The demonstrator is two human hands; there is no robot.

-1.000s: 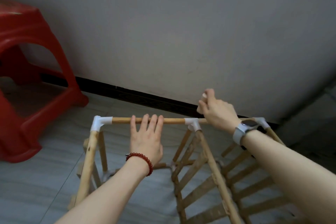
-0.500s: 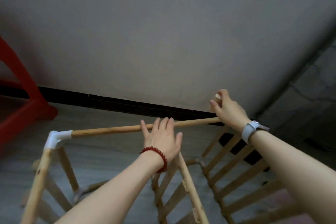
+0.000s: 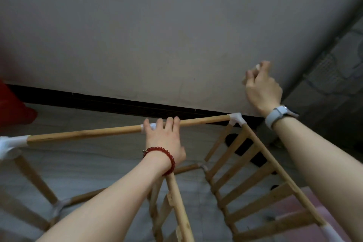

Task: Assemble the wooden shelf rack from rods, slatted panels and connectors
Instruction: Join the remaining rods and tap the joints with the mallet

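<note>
The wooden rack stands below me, with its top rod (image 3: pixel 88 133) running from a white corner connector (image 3: pixel 11 143) at the left to another white corner connector (image 3: pixel 236 119) at the right. My left hand (image 3: pixel 163 139) rests on the rod's middle, its straight fingers laid over a white middle connector (image 3: pixel 151 124). My right hand (image 3: pixel 261 86) is raised above the right corner connector with its fingers curled, blurred, and touches nothing. A slatted panel (image 3: pixel 255 173) slopes down from that corner. A second slatted panel (image 3: pixel 172 206) descends under my left wrist.
A grey wall with a black baseboard (image 3: pixel 117 102) stands right behind the rack. A red plastic stool (image 3: pixel 15 112) shows at the far left edge. Dark objects (image 3: pixel 245 147) lie on the floor behind the right panel, and a pink surface (image 3: pixel 314 202) is at the bottom right.
My right hand has lifted off the rod's right end and now hangs above the corner connector. My view has swung right, so the red stool is almost out of sight. My left hand stays put.
</note>
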